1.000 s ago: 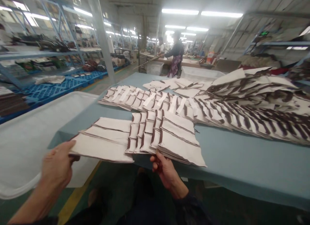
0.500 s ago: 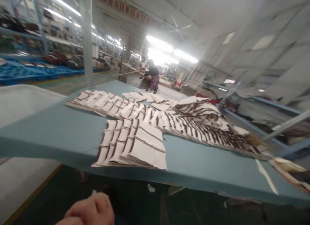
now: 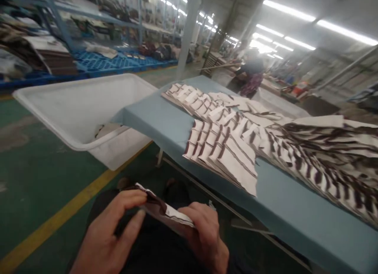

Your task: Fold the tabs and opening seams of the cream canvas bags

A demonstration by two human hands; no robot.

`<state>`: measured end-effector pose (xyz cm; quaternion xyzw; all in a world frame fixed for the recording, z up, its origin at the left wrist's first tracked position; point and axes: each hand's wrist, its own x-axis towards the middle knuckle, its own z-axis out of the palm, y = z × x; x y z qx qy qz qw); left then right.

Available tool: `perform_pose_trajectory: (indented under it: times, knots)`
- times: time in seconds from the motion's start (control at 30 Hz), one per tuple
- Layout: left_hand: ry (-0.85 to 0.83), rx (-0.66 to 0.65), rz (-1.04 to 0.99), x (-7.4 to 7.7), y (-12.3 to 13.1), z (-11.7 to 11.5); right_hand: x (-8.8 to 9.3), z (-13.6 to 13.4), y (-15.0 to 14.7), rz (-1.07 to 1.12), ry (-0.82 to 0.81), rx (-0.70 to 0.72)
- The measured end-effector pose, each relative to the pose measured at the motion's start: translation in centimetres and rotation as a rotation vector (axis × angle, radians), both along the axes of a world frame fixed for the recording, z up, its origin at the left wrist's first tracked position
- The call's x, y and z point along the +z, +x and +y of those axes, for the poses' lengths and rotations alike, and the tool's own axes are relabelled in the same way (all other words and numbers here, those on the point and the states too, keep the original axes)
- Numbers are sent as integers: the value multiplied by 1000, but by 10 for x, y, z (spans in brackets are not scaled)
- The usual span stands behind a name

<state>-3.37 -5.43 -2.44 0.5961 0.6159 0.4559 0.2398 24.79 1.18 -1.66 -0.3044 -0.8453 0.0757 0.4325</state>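
Low in front of my lap I hold a folded fabric piece (image 3: 165,211), off-white with a dark brown side, edge-on and slanting down to the right. Its left end lies at the fingers of my left hand (image 3: 115,226), with the thumb below. My right hand (image 3: 205,230) is closed on the right end, the fingers bent over it. Beyond my hands, a fanned stack of similar off-white pieces with brown edges (image 3: 221,152) rests by the near edge of the blue-green table (image 3: 283,191). Behind it runs a long overlapping row of pieces (image 3: 236,120).
A white plastic tub (image 3: 73,120) stands at the table's left end, with some pale material inside. Loose brown-and-white pieces (image 3: 339,136) are heaped on the right. A grey post (image 3: 189,34) rises behind the table. Farther back are blue pallets (image 3: 97,63) and a person (image 3: 251,71).
The view has swung left and down, showing more of the tub. Both hands now appear with a fabric piece between them; earlier only one closed hand showed at the bottom.
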Motion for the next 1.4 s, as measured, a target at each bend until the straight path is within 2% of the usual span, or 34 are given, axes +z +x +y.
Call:
perform_pose_trajectory:
  times: [0.07,0.23,0.5,0.57,0.63,0.77,0.83,0.9,0.97,1.13,1.23,1.4]
  knots:
    - [42,-78,-24,-1,9,1,1,0,2,-9,27,33]
    - [74,-81,-106,-3,32,-2,4,0,2,-79,30,57]
    - [-263,-197,-329,13,23,-9,7,3,-10,-251,-26,164]
    - [-303,-168,-335,20,22,-9,9,-3,-14,-227,-160,197]
    - [-313,-143,-315,27,21,-9,18,-9,-18,-139,-443,213]
    - [-263,-195,-298,35,15,-10,58,-7,-29,-49,-1189,205]
    - [-228,-213,-284,37,11,-10,77,2,-36,-24,-1385,208]
    - [-238,-226,-273,41,8,-9,87,13,-42,19,-1483,235]
    - [-275,-249,-266,47,7,-8,88,23,-47,61,-1541,286]
    - [-224,-266,-274,67,12,-2,75,34,-50,114,-1685,452]
    - [-207,-288,-284,78,18,3,68,36,-48,157,-1750,498]
    - [-202,-262,-295,84,24,8,57,38,-44,186,-1802,527]
